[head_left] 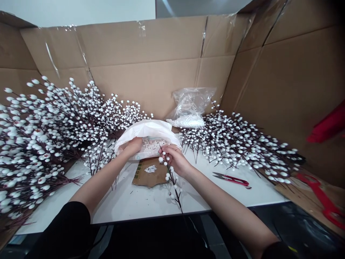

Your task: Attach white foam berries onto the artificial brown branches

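Both hands are working at the centre of the frame: the left hand (134, 145) is sitting inside a bag's mouth with its fingertips hidden, so whether it is grasping anything I cannot tell, while the right hand (175, 160) is pinching a branch near its upper end. Largest of all, a left pile of berry stems (54, 126) is filling the left of the frame, and a smaller right pile of berry stems (239, 144) is spreading across the right. Next in size, the white bag (147, 126) is slumping open at centre, looking soft and limp, probably best held by its rim. Slanting down from the right hand towards the lower centre, the berry branch (167, 175) is looking light and springy, its bare lower stem seemingly offering the surest hold, since squeezing the berries could be risking knocking them loose. Smallest, the pale beads (153, 144) are lying in the bag, appearing light, smooth and apt to slip, likely suiting a fingertip pinch.
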Demonstrator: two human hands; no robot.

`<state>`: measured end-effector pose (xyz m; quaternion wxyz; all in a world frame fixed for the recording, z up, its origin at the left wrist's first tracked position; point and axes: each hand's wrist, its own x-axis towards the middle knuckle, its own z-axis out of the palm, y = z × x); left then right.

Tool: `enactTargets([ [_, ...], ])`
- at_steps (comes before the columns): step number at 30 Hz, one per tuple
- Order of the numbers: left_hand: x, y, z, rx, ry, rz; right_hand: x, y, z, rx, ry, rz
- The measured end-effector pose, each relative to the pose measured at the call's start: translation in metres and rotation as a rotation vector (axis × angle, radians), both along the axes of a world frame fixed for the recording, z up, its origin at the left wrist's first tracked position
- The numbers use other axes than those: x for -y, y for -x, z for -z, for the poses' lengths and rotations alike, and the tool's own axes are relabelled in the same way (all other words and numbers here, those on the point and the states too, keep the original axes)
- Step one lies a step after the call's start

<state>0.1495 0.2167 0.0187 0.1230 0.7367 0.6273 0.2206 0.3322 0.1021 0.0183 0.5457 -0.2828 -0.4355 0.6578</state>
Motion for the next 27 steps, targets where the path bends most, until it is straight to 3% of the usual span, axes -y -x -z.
enactTargets([
  [7, 0.068, 0.004, -0.005, 0.128, -0.123, 0.303, 0.001, 0.000, 0.001, 0.059, -0.027, -0.031],
  [9, 0.088, 0.005, -0.008, 0.445, -0.126, 0.396, 0.002, 0.001, 0.001, 0.072, -0.037, -0.034],
  [12, 0.106, 0.003, -0.010, 0.870, -0.030, 0.406, 0.003, 0.003, 0.002, 0.091, -0.049, -0.043],
  [18, 0.113, -0.002, 0.000, 1.241, 0.166, 0.341, 0.005, 0.005, 0.002, 0.180, -0.109, -0.059],
  [27, 0.123, -0.005, 0.003, 1.241, 0.186, 0.352, 0.011, 0.005, -0.005, 0.229, -0.125, -0.080],
])
